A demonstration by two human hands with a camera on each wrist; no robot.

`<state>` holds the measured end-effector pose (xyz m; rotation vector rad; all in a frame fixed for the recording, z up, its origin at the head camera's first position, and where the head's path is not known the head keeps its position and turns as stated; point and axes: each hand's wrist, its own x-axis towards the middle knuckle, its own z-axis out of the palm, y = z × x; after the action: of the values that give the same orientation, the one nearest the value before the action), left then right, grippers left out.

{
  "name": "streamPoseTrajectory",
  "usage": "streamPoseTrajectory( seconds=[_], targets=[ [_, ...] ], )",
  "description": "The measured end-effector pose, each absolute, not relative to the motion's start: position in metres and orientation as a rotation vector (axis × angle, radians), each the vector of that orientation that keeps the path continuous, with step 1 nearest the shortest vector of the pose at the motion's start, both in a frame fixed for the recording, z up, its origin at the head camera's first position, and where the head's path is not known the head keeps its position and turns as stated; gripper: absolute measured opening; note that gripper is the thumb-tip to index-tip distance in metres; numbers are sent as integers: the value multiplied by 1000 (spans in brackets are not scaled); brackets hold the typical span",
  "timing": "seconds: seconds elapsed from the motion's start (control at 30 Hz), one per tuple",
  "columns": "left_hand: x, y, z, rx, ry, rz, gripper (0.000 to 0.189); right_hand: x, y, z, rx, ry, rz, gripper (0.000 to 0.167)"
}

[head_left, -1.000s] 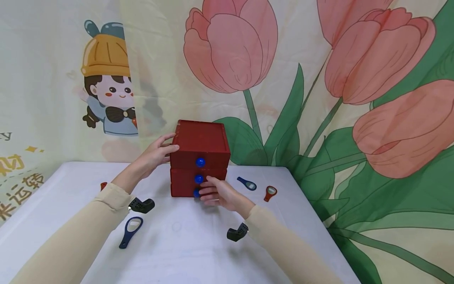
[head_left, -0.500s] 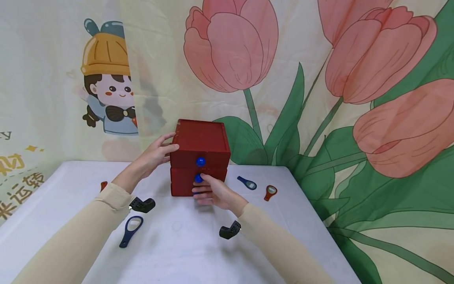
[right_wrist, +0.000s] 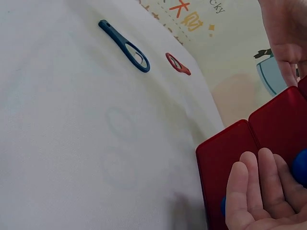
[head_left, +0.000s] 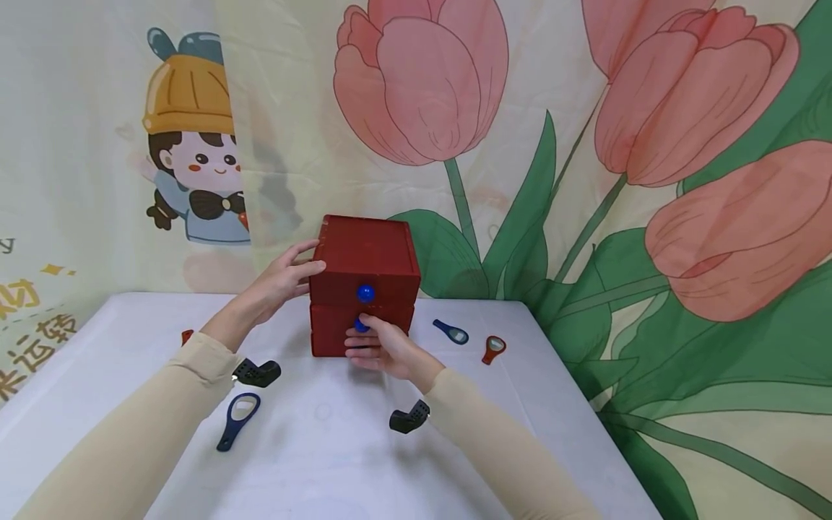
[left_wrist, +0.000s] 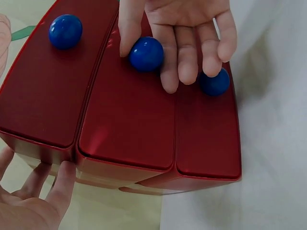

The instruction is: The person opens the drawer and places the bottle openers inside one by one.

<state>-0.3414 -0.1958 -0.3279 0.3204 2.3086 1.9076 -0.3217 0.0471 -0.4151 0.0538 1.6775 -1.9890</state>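
Observation:
A red drawer box (head_left: 370,249) stands at the back of the table, with its three drawer fronts flush. My left hand (head_left: 279,285) rests its fingers against the box's left side, thumb near the top edge. At the front, my right hand (head_left: 393,347) has its thumb and forefinger on either side of the middle blue knob (left_wrist: 146,54); its other fingers extend loosely below. The top blue knob (head_left: 366,293) is uncovered. Behind the right fingertips, the bottom blue knob (left_wrist: 215,82) is partly hidden in the left wrist view.
A dark blue tool with an oval loop (head_left: 239,422) lies at the front left. Right of the box are a smaller blue one (head_left: 451,331) and a red one (head_left: 494,349). Another red one (right_wrist: 178,64) lies left of the box. A printed cloth (head_left: 286,144) hangs behind.
My right hand has moved left along the drawer fronts, bringing its thumb and forefinger to the middle knob. The left hand has stayed against the box.

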Motion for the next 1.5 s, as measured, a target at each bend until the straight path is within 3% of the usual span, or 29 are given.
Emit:
streamPoseTrajectory(
  seconds=[0.63, 1.5],
  targets=[
    [-342, -197, -328, 320, 2271, 1925, 83, -321, 48, -420, 98, 1725, -2052, 45],
    [-341, -196, -326, 318, 2252, 1935, 82, -309, 55, -425, 11, 1749, -1993, 53]
  ],
)
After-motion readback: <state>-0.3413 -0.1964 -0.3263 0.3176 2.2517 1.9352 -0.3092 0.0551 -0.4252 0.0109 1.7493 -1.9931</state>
